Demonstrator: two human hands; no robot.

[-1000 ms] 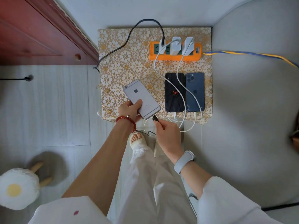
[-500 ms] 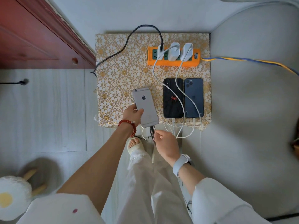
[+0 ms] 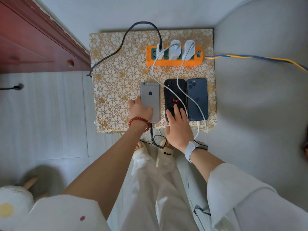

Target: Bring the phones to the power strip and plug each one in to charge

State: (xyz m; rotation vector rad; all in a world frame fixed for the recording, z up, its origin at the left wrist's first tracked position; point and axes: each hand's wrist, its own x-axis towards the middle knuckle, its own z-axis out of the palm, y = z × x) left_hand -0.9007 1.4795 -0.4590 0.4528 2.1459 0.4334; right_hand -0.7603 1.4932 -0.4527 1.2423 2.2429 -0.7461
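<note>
Three phones lie face down in a row on the flower-patterned table. The silver phone is on the left, and my left hand grips its lower left edge. A black cable hangs from its bottom end. The black phone with a red spider lies in the middle, with the straight fingers of my right hand resting on its lower part. The dark blue phone is on the right. White cables run from both to white chargers in the orange power strip.
A red wooden cabinet stands at the left. A blue-yellow cord leaves the strip to the right. A black braided cable loops over the table's back edge. A fluffy stool sits at lower left. My feet stand below the table.
The silver phone went from tilted in my left hand to lying straight on the table beside the black one. My right hand left the cable plug and moved onto the black phone.
</note>
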